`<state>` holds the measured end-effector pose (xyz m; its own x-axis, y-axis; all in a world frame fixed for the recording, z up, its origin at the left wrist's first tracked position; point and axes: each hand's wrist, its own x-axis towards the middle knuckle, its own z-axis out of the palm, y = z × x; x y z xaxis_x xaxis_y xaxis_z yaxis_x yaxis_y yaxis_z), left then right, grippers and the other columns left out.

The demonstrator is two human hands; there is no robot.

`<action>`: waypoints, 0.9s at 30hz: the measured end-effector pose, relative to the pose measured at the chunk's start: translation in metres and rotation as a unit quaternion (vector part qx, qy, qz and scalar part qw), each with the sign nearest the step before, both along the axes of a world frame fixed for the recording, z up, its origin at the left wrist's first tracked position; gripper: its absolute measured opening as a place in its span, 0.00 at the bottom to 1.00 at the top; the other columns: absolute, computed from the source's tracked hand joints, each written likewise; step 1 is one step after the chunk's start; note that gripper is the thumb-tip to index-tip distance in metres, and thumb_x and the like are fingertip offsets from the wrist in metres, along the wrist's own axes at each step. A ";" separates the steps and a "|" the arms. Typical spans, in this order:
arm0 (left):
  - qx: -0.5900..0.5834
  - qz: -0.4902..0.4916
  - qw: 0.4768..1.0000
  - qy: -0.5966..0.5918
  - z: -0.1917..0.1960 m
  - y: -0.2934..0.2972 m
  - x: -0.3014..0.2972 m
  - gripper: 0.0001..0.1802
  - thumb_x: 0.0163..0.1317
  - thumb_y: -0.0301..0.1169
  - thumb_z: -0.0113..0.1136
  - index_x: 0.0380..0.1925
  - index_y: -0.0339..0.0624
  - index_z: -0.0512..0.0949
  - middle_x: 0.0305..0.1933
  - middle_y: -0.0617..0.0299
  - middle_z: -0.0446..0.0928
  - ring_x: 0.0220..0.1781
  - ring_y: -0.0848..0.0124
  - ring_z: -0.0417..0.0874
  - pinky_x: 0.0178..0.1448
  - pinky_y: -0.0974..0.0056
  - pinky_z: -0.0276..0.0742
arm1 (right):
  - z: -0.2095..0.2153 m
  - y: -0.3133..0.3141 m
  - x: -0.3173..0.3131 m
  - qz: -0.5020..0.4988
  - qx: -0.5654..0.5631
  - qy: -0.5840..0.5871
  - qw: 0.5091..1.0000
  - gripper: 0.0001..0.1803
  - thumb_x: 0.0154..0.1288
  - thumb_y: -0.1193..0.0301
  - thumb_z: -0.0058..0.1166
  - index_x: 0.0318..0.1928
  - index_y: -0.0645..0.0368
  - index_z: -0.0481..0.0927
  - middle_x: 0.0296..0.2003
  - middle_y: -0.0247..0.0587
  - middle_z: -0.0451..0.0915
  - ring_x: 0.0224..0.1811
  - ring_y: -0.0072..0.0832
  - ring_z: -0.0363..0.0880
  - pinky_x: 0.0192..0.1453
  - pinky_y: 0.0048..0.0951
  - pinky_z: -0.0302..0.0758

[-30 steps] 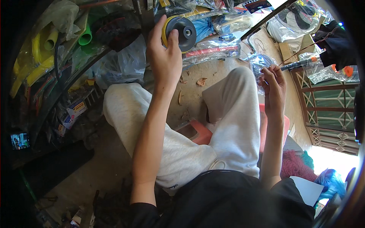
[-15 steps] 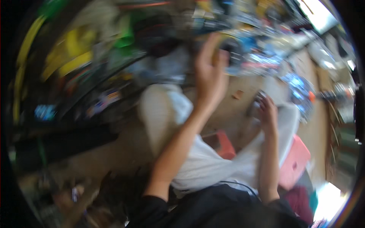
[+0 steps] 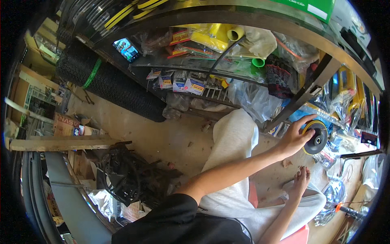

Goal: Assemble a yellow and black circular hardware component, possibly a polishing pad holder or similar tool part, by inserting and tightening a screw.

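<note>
Littered floor (image 3: 142, 140), crammed far shelf (image 3: 227, 17); left hand (image 3: 294, 140) pinches a black disc (image 3: 322, 137) jutting right; right hand (image 3: 300, 182), I can't tell.

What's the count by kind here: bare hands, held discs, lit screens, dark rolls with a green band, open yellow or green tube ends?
Bare hands: 2 (left hand, right hand)
Black disc, in the left hand: 1
Lit screen: 1
Dark roll with green band: 1
Tube ends: 2 (yellow tube, green tube)
Total: 7

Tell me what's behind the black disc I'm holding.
Plastic-wrapped goods show past the black disc, to its right; whatever it and your left hand cover is hidden.
</note>
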<state>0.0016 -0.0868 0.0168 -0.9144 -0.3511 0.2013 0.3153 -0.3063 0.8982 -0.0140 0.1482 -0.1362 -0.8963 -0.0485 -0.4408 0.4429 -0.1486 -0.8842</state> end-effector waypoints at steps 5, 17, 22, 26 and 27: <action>0.101 -0.053 0.992 -0.051 0.009 -0.005 0.004 0.26 0.72 0.27 0.56 0.69 0.36 0.67 0.59 0.59 0.78 0.59 0.76 0.78 0.61 0.69 0.78 | 0.000 -0.004 0.001 0.021 0.042 0.017 0.999 0.12 0.70 0.68 0.62 0.48 0.51 0.73 0.37 0.25 0.75 0.34 0.15 0.69 0.37 0.19 0.67; 0.379 -0.209 0.900 -0.054 0.007 0.000 0.018 0.26 0.69 0.45 0.60 0.62 0.61 0.62 0.59 0.63 0.76 0.61 0.71 0.80 0.61 0.57 0.82 | -0.017 -0.008 0.006 0.047 0.023 -0.008 0.999 0.13 0.69 0.73 0.63 0.47 0.51 0.72 0.37 0.29 0.78 0.36 0.16 0.75 0.38 0.19 0.72; 0.439 -0.230 0.868 -0.031 0.009 0.001 0.020 0.24 0.74 0.49 0.51 0.63 0.52 0.68 0.61 0.61 0.77 0.61 0.70 0.80 0.67 0.56 0.76 | -0.017 -0.010 0.013 0.052 -0.027 0.015 0.998 0.13 0.67 0.78 0.63 0.47 0.54 0.71 0.39 0.35 0.81 0.43 0.22 0.80 0.49 0.23 0.79; 0.467 -0.252 0.847 -0.010 0.004 0.003 0.017 0.26 0.76 0.52 0.45 0.61 0.46 0.74 0.61 0.61 0.79 0.61 0.70 0.80 0.68 0.56 0.74 | -0.016 -0.011 0.010 0.062 -0.019 0.026 0.998 0.12 0.67 0.78 0.63 0.45 0.56 0.73 0.40 0.36 0.81 0.44 0.23 0.81 0.52 0.24 0.80; 0.473 -0.245 0.847 -0.001 0.002 0.003 0.016 0.25 0.76 0.51 0.45 0.61 0.46 0.74 0.61 0.61 0.79 0.61 0.70 0.81 0.68 0.56 0.74 | -0.013 -0.012 0.010 0.067 -0.015 0.021 0.997 0.12 0.66 0.79 0.63 0.45 0.56 0.73 0.40 0.36 0.81 0.44 0.23 0.81 0.52 0.24 0.80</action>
